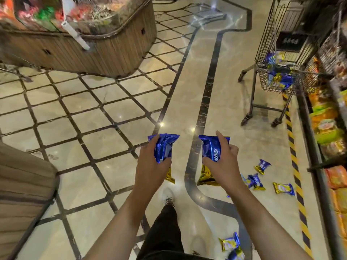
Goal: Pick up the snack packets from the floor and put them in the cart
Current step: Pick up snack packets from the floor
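A blue-and-gold foil snack packet (229, 243) is lying on the glossy marble floor (234, 113) nearest the person, beside a leg in dark trousers (165, 231) stepping forward in a white shoe (168, 195). Both arms are reaching out ahead: the left hand (152, 166) is gripping a bundle of blue foil packets (163, 147) with fingers curled around it, while the right hand (222, 162) is clutching a second blue foil bundle (211, 148) the same way. More loose blue-and-gold packets (262, 166) are lying scattered on the floor to the right, near a yellow-and-black striped floor strip (295, 166). Farther off, a wire shopping cart (277, 59) is standing beside the stocked shelving (326, 117), already holding blue packets, with a wooden display bin (105, 49) at upper left.
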The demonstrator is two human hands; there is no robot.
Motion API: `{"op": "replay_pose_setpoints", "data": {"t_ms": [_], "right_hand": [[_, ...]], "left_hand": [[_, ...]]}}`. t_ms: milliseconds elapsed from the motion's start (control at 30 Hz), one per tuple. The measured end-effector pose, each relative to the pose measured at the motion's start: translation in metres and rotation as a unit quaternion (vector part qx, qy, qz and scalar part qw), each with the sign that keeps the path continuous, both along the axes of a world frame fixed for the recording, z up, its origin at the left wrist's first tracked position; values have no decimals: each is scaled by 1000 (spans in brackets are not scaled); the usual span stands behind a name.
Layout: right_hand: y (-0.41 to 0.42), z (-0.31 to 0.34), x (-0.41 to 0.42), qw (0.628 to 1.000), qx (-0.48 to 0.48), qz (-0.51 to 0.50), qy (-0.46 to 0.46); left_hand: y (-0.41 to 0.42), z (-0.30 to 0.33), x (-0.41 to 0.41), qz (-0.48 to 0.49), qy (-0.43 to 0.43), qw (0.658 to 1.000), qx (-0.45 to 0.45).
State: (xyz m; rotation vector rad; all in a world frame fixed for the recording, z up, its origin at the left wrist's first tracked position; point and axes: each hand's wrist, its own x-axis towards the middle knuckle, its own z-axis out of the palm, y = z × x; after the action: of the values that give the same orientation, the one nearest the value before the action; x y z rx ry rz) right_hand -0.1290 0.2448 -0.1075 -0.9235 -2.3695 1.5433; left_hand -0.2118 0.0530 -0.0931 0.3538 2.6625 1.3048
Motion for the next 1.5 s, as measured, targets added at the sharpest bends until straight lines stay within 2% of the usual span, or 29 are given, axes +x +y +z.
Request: {"op": "replay_pose_setpoints", "data": {"t_ms": [233, 567, 667, 767, 1267, 1500], "right_hand": [[51, -6, -99, 999, 19, -21, -30], [105, 9, -248, 995, 33, -95, -25], [124, 6, -273, 991, 41, -127, -28], [149, -2, -295, 989, 38, -142, -20], [347, -24, -413, 997, -21, -79, 10], [442, -15, -433, 991, -15, -131, 32]], "left_hand": [[66, -1, -120, -94, -7, 995, 42], [146, -11, -289, -161, -46, 986, 7], [173, -9, -318, -172, -39, 984, 34], [202, -14, -348, -158, -49, 986, 24], [399, -17, -442, -118, -62, 991, -1], [489, -9, -476, -128, -66, 990, -11]]}}
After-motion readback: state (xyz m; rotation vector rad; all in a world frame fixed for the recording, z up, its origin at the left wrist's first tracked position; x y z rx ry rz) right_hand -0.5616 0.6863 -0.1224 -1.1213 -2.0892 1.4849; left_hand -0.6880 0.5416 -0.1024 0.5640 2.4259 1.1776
